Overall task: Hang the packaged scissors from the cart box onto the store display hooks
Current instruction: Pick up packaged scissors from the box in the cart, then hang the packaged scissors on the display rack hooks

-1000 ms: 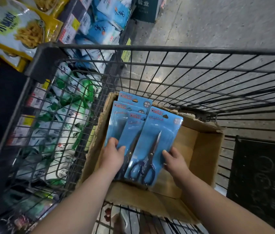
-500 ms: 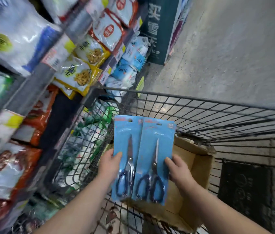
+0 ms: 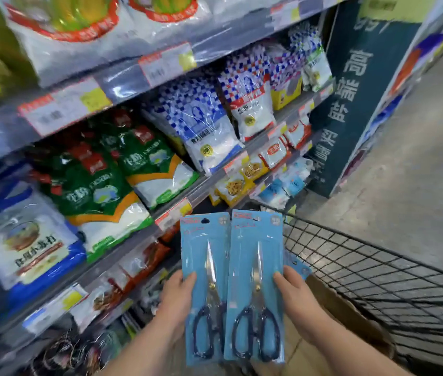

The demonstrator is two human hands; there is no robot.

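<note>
I hold up blue-carded scissors packs side by side in front of me. My left hand (image 3: 174,297) grips the left scissors pack (image 3: 204,270) by its left edge, and my right hand (image 3: 296,297) grips the right scissors pack (image 3: 255,267) by its right edge. Each card shows dark-handled scissors and a hang hole at the top. A corner of another blue pack (image 3: 297,265) peeks out behind my right hand. The brown cardboard cart box (image 3: 350,318) lies below, inside the black wire cart (image 3: 377,270). No display hooks are visible.
Store shelves (image 3: 160,210) of bagged food with price tags fill the left and centre. A dark teal sign panel (image 3: 350,99) stands at the shelf end. Grey concrete floor (image 3: 418,172) stretches to the right of the cart.
Both hands lifted the scissors packs out of the cart box and raised them upright. My view swung up from the cart toward the shelves.
</note>
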